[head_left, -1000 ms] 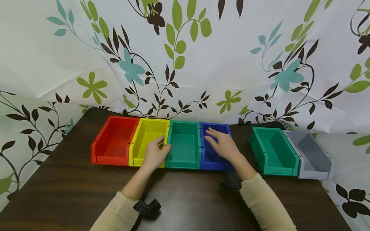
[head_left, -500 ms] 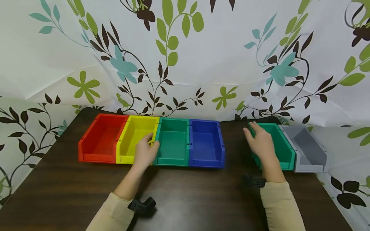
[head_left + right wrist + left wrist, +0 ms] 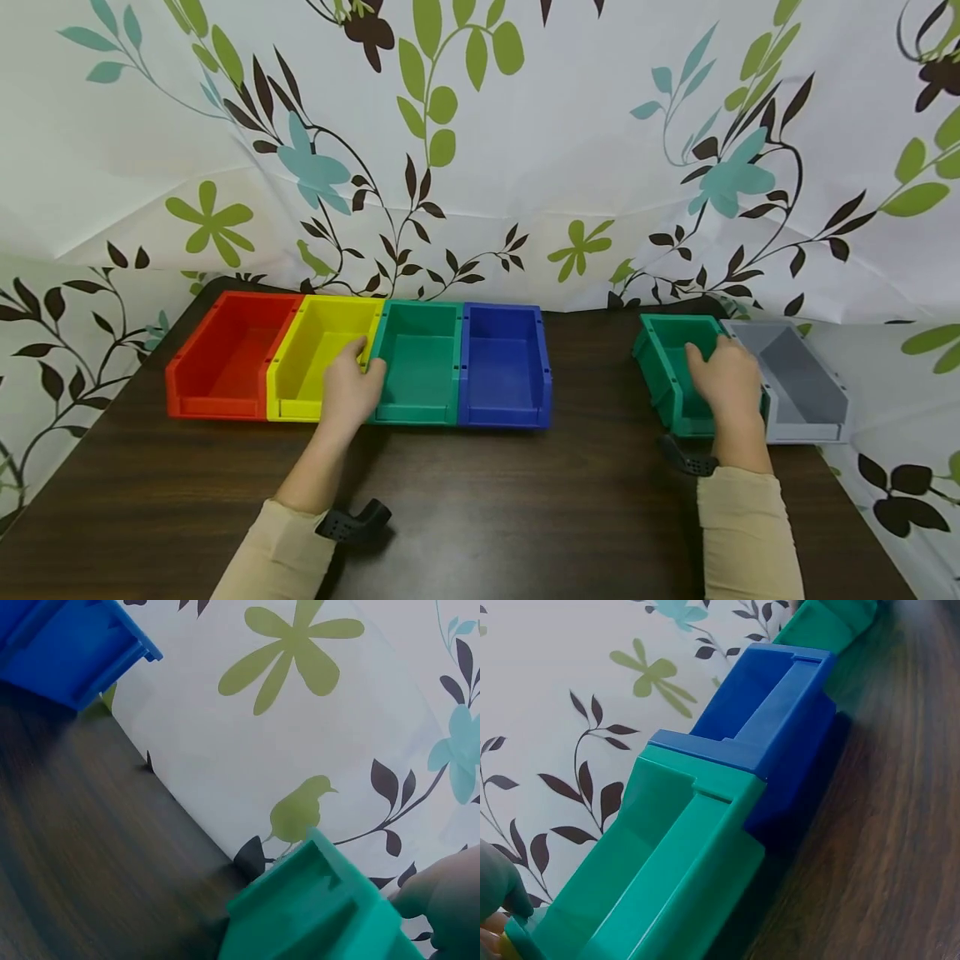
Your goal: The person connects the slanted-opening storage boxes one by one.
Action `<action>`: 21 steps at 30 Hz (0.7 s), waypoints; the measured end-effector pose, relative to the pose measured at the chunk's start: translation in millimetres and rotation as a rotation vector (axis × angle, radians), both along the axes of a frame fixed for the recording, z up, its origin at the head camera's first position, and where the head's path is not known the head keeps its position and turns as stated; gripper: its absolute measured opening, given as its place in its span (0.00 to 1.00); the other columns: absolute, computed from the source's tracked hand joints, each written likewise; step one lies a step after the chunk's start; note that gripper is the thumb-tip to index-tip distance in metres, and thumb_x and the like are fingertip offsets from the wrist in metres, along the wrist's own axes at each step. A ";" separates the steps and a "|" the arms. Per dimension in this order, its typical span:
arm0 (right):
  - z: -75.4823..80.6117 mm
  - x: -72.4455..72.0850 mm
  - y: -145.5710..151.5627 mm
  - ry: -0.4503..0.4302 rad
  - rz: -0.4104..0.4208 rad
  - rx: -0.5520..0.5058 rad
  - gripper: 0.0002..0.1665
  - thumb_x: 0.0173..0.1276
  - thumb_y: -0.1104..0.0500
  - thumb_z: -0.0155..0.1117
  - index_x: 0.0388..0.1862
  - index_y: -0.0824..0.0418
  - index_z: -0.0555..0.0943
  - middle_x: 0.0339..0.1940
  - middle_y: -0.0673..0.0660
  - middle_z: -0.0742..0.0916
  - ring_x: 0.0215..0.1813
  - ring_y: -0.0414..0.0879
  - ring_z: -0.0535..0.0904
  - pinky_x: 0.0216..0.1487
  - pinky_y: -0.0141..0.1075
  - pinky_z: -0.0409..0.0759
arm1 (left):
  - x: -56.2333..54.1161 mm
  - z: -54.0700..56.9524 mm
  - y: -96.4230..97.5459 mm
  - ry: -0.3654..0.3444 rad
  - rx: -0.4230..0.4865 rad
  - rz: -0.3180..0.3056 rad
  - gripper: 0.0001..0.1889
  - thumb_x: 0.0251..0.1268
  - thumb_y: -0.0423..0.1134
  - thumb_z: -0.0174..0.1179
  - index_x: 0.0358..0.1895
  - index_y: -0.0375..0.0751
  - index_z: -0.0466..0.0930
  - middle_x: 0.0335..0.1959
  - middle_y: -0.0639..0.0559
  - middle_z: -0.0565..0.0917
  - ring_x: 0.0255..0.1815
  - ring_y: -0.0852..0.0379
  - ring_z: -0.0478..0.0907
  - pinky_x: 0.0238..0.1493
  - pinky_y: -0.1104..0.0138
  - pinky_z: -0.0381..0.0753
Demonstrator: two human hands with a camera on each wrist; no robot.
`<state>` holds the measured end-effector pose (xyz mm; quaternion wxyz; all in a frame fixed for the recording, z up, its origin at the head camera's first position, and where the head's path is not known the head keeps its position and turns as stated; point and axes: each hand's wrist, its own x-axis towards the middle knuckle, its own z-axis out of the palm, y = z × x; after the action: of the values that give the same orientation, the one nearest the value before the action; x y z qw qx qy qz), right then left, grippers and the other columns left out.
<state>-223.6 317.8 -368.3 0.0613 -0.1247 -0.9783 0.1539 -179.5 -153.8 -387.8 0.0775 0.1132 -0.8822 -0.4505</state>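
A red bin (image 3: 232, 367), a yellow bin (image 3: 303, 392), a green bin (image 3: 417, 367) and a blue bin (image 3: 502, 367) stand side by side in a row. My left hand (image 3: 348, 390) pinches the adjoining rims of the yellow and green bins, thumb on the green side. Farther right, a second green bin (image 3: 667, 375) stands against a grey bin (image 3: 802, 383). Over their shared wall is my right hand (image 3: 727, 379), its thumb inside the green bin. Its other fingers are mostly hidden, so whether it grips the wall is unclear. The bins' visible insides hold nothing.
All the bins stand on a dark wood table (image 3: 525, 517), near its back edge. A stretch of bare tabletop separates the blue bin from the right-hand pair. A white leaf-patterned cloth (image 3: 570, 133) hangs behind the table.
My right hand has moved rightward from over the blue bin to the second green bin. With my left hand at its rims, the four-bin row has slid left, widening the gap to the right-hand pair.
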 end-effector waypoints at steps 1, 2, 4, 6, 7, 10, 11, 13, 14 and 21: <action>1.0 -0.4 -0.3 -0.001 -0.007 -0.010 0.42 0.73 0.45 0.43 0.65 0.84 0.58 0.61 0.84 0.67 0.59 0.79 0.62 0.59 0.67 0.64 | -0.2 0.6 -1.4 0.001 -0.008 0.003 0.28 0.67 0.36 0.44 0.68 0.27 0.59 0.67 0.32 0.66 0.62 0.39 0.70 0.62 0.46 0.71; 1.7 -0.7 -0.7 -0.002 -0.016 -0.019 0.42 0.73 0.45 0.42 0.66 0.83 0.57 0.62 0.83 0.67 0.60 0.80 0.62 0.60 0.67 0.63 | -0.4 1.2 -2.7 0.000 -0.016 0.006 0.28 0.67 0.36 0.44 0.68 0.26 0.59 0.67 0.31 0.66 0.64 0.38 0.68 0.63 0.46 0.69; 3.2 -1.0 -2.0 -0.009 -0.033 -0.066 0.42 0.74 0.44 0.42 0.67 0.80 0.56 0.64 0.82 0.66 0.62 0.79 0.60 0.61 0.67 0.61 | -0.7 2.5 -5.6 -0.008 -0.025 0.009 0.28 0.67 0.36 0.44 0.68 0.26 0.59 0.67 0.31 0.66 0.65 0.37 0.67 0.64 0.45 0.68; 4.4 -1.2 -3.3 -0.014 -0.039 -0.111 0.41 0.74 0.44 0.42 0.68 0.78 0.56 0.66 0.80 0.65 0.65 0.78 0.58 0.63 0.67 0.59 | -1.1 4.4 -8.5 -0.021 -0.031 0.010 0.28 0.67 0.36 0.44 0.68 0.26 0.58 0.67 0.30 0.66 0.66 0.37 0.66 0.65 0.45 0.67; 4.2 -1.4 -4.7 -0.010 -0.035 -0.136 0.41 0.74 0.44 0.42 0.69 0.77 0.57 0.66 0.79 0.65 0.66 0.76 0.58 0.63 0.66 0.59 | -1.1 5.5 -10.7 -0.030 -0.033 0.009 0.28 0.67 0.36 0.44 0.69 0.25 0.58 0.67 0.30 0.65 0.66 0.36 0.65 0.65 0.45 0.66; 2.5 -0.9 -9.4 0.027 0.011 -0.193 0.37 0.74 0.47 0.46 0.68 0.76 0.60 0.64 0.78 0.69 0.65 0.73 0.62 0.61 0.64 0.65 | -1.8 9.0 -17.1 -0.062 -0.039 0.004 0.28 0.68 0.36 0.43 0.69 0.25 0.56 0.68 0.30 0.64 0.67 0.36 0.64 0.66 0.44 0.65; 1.5 -0.8 -11.1 0.036 0.033 -0.207 0.36 0.74 0.48 0.47 0.67 0.76 0.62 0.63 0.77 0.71 0.65 0.72 0.64 0.60 0.63 0.66 | -2.2 10.1 -19.2 -0.072 -0.039 0.003 0.29 0.68 0.36 0.44 0.69 0.25 0.56 0.68 0.30 0.64 0.67 0.35 0.64 0.66 0.44 0.65; -0.9 -0.5 -14.8 0.038 0.080 -0.235 0.34 0.74 0.50 0.49 0.66 0.75 0.64 0.62 0.77 0.72 0.64 0.72 0.66 0.58 0.62 0.69 | -2.6 12.2 -23.6 -0.096 -0.041 0.002 0.29 0.68 0.36 0.43 0.70 0.26 0.55 0.69 0.30 0.63 0.67 0.35 0.64 0.66 0.44 0.64; -1.8 -0.4 -17.0 0.034 0.102 -0.247 0.33 0.73 0.50 0.49 0.66 0.75 0.65 0.61 0.77 0.73 0.63 0.71 0.67 0.57 0.62 0.71 | -2.7 13.3 -25.6 -0.108 -0.039 0.003 0.29 0.68 0.35 0.43 0.70 0.26 0.55 0.69 0.30 0.63 0.67 0.35 0.63 0.66 0.44 0.64; -3.5 -0.7 -32.1 -0.024 0.273 -0.328 0.31 0.73 0.52 0.51 0.65 0.74 0.67 0.61 0.76 0.74 0.58 0.68 0.74 0.52 0.58 0.77 | -1.5 17.1 -35.2 -0.134 -0.047 0.024 0.29 0.68 0.34 0.42 0.70 0.26 0.54 0.69 0.29 0.62 0.65 0.34 0.63 0.66 0.42 0.63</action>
<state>-224.4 285.7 -371.8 0.0072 -0.0013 -0.9485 0.3166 -181.0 -188.9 -370.7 0.0266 0.1520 -0.8942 -0.4202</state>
